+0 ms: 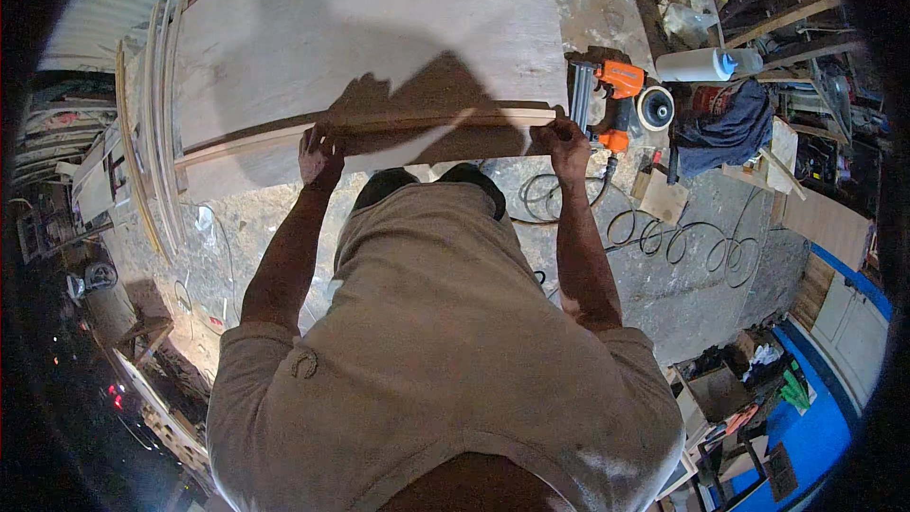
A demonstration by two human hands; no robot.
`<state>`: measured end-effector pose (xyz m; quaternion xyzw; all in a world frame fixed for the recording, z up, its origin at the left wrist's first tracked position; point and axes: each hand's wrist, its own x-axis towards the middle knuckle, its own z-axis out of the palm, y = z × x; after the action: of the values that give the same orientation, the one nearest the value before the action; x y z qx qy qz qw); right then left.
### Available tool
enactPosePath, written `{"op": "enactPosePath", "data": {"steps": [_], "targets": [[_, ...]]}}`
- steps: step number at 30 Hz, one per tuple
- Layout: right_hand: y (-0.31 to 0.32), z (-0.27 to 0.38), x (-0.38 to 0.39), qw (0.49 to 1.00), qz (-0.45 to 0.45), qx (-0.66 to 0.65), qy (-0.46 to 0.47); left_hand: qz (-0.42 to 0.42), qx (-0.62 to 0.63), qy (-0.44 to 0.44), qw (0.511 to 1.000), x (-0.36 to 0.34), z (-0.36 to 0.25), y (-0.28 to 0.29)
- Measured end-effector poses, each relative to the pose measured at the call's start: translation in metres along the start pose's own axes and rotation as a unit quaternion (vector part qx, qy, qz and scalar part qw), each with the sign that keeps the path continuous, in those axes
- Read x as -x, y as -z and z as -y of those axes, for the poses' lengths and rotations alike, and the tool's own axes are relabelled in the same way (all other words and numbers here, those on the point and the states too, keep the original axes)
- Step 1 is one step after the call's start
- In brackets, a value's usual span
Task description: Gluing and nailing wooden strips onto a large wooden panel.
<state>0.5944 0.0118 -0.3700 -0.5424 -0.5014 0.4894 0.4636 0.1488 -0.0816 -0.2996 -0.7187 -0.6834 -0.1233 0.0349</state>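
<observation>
Left hand [322, 159] and right hand [566, 149] grip a wooden strip [502, 118] (white bottle [692, 65], contents hidden).

Stained grey floor [701, 308] under me. Pale corrugated sheet [95, 14], far left; blue panel [820, 427], right, beside a white door-like panel [846, 318]. Light from behind me throws shadows forward. Near left seems unlit; I cannot read it.

Got the left hand [321, 163] and right hand [566, 150] out front, well apart, fingers [329, 145] curled in on both, bare left forearm [287, 261] and right forearm [586, 256] running back from them, torso [464, 351] behind, kinda between.
</observation>
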Motion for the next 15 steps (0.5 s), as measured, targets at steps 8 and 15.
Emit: {"op": "enactPosePath", "data": {"steps": [8,15], "targets": [[0.002,-0.014,-0.003,0.996,0.034,-0.077,0.027,0.022,0.025,0.048,0.998,0.003,0.001,-0.002],[0.016,-0.01,0.008,0.983,0.077,-0.168,0.015,0.034,-0.011,0.039,0.999,-0.003,-0.011,0.011]]}}
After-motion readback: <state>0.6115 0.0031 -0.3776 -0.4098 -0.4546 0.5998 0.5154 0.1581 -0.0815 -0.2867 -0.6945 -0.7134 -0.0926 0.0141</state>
